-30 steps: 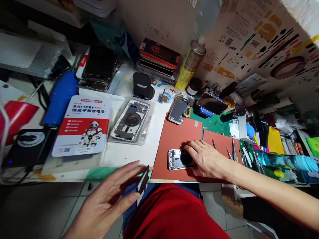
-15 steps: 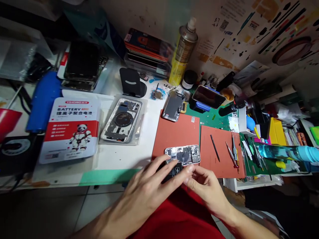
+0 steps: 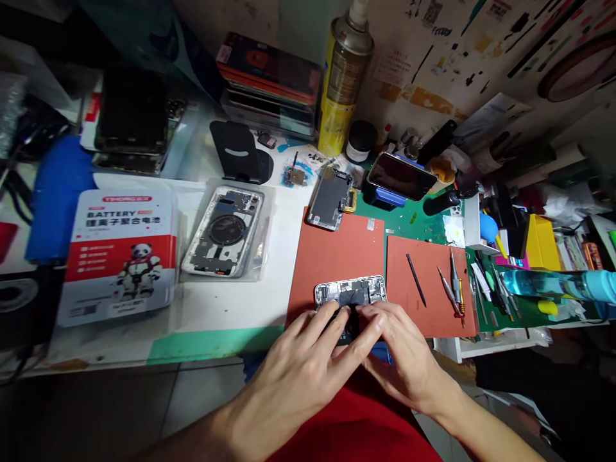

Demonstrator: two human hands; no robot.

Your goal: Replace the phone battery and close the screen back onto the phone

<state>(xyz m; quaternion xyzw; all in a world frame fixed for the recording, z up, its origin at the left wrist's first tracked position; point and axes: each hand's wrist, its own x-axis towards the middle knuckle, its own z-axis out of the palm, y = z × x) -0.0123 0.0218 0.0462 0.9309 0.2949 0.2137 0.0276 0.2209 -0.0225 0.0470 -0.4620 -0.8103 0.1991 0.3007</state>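
An opened phone body [image 3: 353,290] with bare inner parts lies at the front of the left red-brown mat [image 3: 317,256]. Against its near edge is a black battery [image 3: 347,330], partly covered by fingers. My left hand [image 3: 308,359] has its fingers closed round the battery, with fingertips over the phone body. Beside it, my right hand [image 3: 407,353] pinches at the battery's right end, close to my left index finger; what its fingertips hold is hidden. A detached screen [image 3: 330,197] rests at the back of the mat.
Left stand a second phone housing [image 3: 224,231] on a clear bag and a battery pack [image 3: 122,250]. A spray can [image 3: 344,83] and a propped phone [image 3: 402,176] stand behind. On the right mat [image 3: 404,314] lie a black stick [image 3: 416,280] and tweezers [image 3: 448,287].
The battery and both hands have moved up closer to the phone body, now covering its near edge. My right hand's fingers reach further forward. The view has shifted slightly.
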